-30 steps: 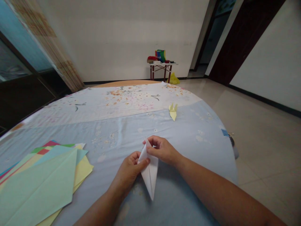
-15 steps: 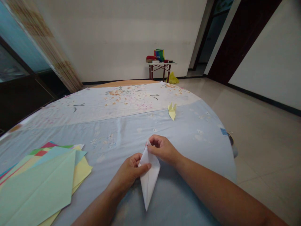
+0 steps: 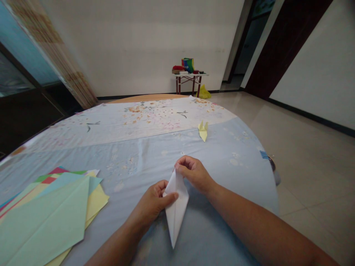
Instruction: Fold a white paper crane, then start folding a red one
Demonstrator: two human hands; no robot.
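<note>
The right hand (image 3: 193, 173) has shifted slightly upward; its fingers pinch the tip of the white paper (image 3: 179, 205), the left hand's (image 3: 153, 202) fingers clamp its side, over the desk (image 3: 149, 157). A colourful bag (image 3: 188, 65) stands near the wall (image 3: 133, 48).

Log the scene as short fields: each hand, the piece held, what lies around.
Left hand: gripping the side of the white folded paper, thumb across its front
Right hand: pinching its top tip
Held shape: long kite, one point toward the wearer
Beyond: yellow folded paper on the tablecloth
Left: colored sheets, overlapping, pale green uppermost
</note>
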